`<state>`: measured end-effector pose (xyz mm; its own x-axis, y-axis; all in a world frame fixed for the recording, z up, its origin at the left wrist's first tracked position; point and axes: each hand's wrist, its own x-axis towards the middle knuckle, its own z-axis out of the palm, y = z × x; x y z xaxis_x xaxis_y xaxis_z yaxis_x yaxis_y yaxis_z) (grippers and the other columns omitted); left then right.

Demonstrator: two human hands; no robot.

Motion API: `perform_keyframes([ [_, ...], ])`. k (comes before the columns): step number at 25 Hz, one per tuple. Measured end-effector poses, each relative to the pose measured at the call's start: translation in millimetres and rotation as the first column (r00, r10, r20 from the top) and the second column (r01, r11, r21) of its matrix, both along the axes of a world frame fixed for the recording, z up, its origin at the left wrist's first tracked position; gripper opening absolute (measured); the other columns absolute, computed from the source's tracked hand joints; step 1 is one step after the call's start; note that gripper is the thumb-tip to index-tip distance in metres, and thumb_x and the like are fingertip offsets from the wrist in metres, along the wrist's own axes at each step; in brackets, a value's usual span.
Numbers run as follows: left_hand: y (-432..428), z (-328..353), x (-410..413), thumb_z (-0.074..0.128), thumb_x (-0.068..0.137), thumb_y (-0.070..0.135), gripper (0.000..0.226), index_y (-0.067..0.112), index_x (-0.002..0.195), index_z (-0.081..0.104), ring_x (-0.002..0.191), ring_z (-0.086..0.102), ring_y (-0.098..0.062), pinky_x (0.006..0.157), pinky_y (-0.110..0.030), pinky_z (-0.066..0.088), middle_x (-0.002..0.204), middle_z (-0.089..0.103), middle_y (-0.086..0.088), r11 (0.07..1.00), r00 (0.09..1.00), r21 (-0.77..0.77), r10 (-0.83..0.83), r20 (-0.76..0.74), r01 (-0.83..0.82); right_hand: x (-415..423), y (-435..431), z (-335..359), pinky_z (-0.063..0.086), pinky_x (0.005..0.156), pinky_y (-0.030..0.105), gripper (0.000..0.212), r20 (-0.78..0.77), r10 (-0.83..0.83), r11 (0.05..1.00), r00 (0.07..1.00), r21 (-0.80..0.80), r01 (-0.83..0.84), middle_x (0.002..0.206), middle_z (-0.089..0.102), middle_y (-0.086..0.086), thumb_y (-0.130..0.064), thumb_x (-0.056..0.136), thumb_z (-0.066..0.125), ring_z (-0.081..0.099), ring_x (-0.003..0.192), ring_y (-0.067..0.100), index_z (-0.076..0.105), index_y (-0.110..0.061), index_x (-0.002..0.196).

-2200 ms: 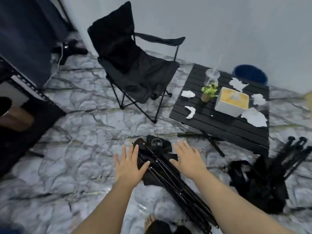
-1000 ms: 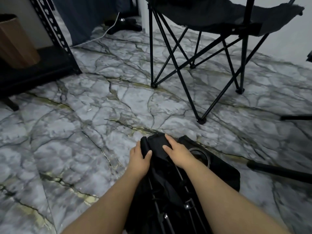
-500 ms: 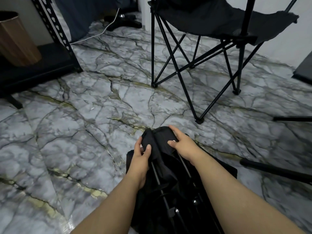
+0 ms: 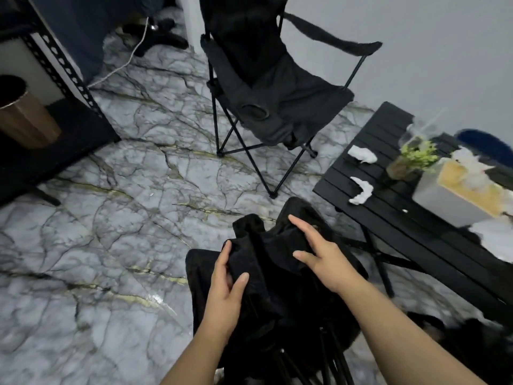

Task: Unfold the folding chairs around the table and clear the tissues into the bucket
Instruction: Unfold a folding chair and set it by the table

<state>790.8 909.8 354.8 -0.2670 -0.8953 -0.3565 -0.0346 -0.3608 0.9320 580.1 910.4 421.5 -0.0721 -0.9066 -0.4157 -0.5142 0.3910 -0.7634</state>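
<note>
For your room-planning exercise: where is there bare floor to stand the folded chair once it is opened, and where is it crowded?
Bare marble floor lies between the shelf rack, the open chair and the folded chair. It is crowded on the table, with tissues, a plant and a tissue box.

Right edge cuts off the table (image 4: 394, 218) and tissue box (image 4: 455, 201); box, plant (image 4: 416, 158) and the cup behind it are motion-blurred. Bucket (image 4: 483, 141) mostly hidden behind the box, only a blue rim showing. Folded chair (image 4: 277, 295): frame runs off the bottom edge, fabric too dark to tell what the left fingers (image 4: 222, 262) grip.
</note>
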Motion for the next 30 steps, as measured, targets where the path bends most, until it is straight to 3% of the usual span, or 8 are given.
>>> perform_keyframes([
  [4, 25.4, 80.0, 4.9, 0.053, 0.091, 0.023, 0.064, 0.070, 0.123, 0.024, 0.137, 0.034, -0.008, 0.115, -0.044, 0.029, 0.150, 0.032, 0.009, 0.984, 0.987, -0.116, -0.119, 0.110, 0.131, -13.0, 74.7, 79.7, 0.026, 0.104, 0.020, 0.076, 0.000, -0.181, 0.979, 0.983, -0.095, 0.181, 0.143, 0.043, -0.011, -0.014, 0.094, 0.055, 0.033, 0.129, 0.002, 0.022, -0.079, 0.113],
  [7, 47.8, 132.6, -0.3, 0.051, 0.092, 0.021, 0.068, 0.075, 0.119, 0.019, 0.138, 0.029, -0.008, 0.114, -0.037, 0.030, 0.149, 0.025, 0.018, 0.938, 0.950, -0.195, -0.250, 0.188, 0.285, -22.1, 139.1, 115.0, 0.025, 0.112, 0.030, 0.075, -0.001, -0.324, 0.934, 0.946, -0.157, 0.320, 0.145, 0.041, -0.006, -0.014, 0.094, 0.055, 0.028, 0.140, 0.013, 0.022, -0.078, 0.116],
  [11, 82.7, 184.1, 0.9, 0.053, 0.091, 0.011, 0.076, 0.071, 0.123, 0.020, 0.132, 0.033, 0.003, 0.113, -0.034, 0.030, 0.148, 0.029, 0.016, 0.871, 0.914, -0.286, -0.358, 0.189, 0.400, -29.5, 232.8, 155.0, 0.023, 0.116, 0.035, 0.079, 0.119, -0.470, 0.840, 0.874, -0.242, 0.485, 0.143, 0.030, -0.020, -0.005, 0.093, 0.055, 0.022, 0.141, 0.011, 0.020, -0.065, 0.132],
  [16, 128.0, 224.1, 21.3, 0.057, 0.084, -0.007, 0.076, 0.050, 0.131, 0.036, 0.125, 0.047, -0.015, 0.104, -0.037, 0.040, 0.137, 0.048, 0.001, 0.894, 0.917, -0.202, -0.393, 0.074, 0.399, -20.9, 347.5, 192.7, 0.049, 0.091, 0.036, 0.057, 0.253, -0.615, 0.731, 0.747, -0.173, 0.660, 0.123, 0.062, 0.010, 0.007, 0.087, 0.059, 0.061, 0.109, 0.022, 0.046, -0.044, 0.109],
  [19, 152.1, 242.7, 34.9, 0.055, 0.083, -0.012, 0.048, 0.030, 0.107, 0.051, 0.102, 0.058, -0.009, 0.082, -0.024, 0.047, 0.109, 0.060, 0.007, 0.872, 0.899, -0.218, -0.428, 0.094, 0.438, -1.8, 394.8, 200.5, 0.046, 0.089, 0.033, 0.051, 0.160, -0.681, 0.695, 0.715, -0.168, 0.699, 0.120, 0.058, 0.006, 0.007, 0.085, 0.062, 0.058, 0.106, 0.020, 0.042, -0.024, 0.119],
  [22, 157.1, 255.2, 59.4, 0.054, 0.083, -0.013, 0.038, 0.021, 0.099, 0.049, 0.089, 0.057, -0.007, 0.073, -0.021, 0.045, 0.097, 0.059, 0.006, 0.861, 0.894, -0.245, -0.418, 0.160, 0.446, 17.9, 426.5, 205.4, 0.048, 0.085, 0.039, 0.045, 0.094, -0.747, 0.633, 0.659, -0.204, 0.747, 0.101, 0.061, 0.003, 0.009, 0.083, 0.063, 0.059, 0.098, 0.024, 0.042, -0.023, 0.106],
  [25, 149.1, 252.0, 98.4, 0.057, 0.079, -0.015, 0.039, 0.022, 0.087, 0.049, 0.087, 0.056, -0.022, 0.078, -0.034, 0.047, 0.088, 0.059, 0.000, 0.855, 0.876, -0.237, -0.399, 0.270, 0.462, 44.2, 455.4, 197.5, 0.050, 0.079, 0.050, 0.040, -0.073, -0.802, 0.594, 0.592, -0.186, 0.782, 0.091, 0.058, 0.005, 0.000, 0.083, 0.068, 0.059, 0.089, 0.030, 0.039, -0.022, 0.099],
  [30, 142.3, 245.0, 149.1, 0.062, 0.076, -0.013, 0.036, 0.019, 0.078, 0.045, 0.079, 0.057, -0.029, 0.065, -0.042, 0.047, 0.080, 0.059, -0.008, 0.806, 0.780, -0.285, -0.310, 0.543, 0.519, 105.6, 471.7, 184.0, 0.046, 0.065, 0.040, 0.036, -0.237, -0.805, 0.582, 0.544, -0.136, 0.802, 0.082, 0.055, 0.005, -0.001, 0.082, 0.069, 0.056, 0.080, 0.027, 0.037, -0.016, 0.089],
])
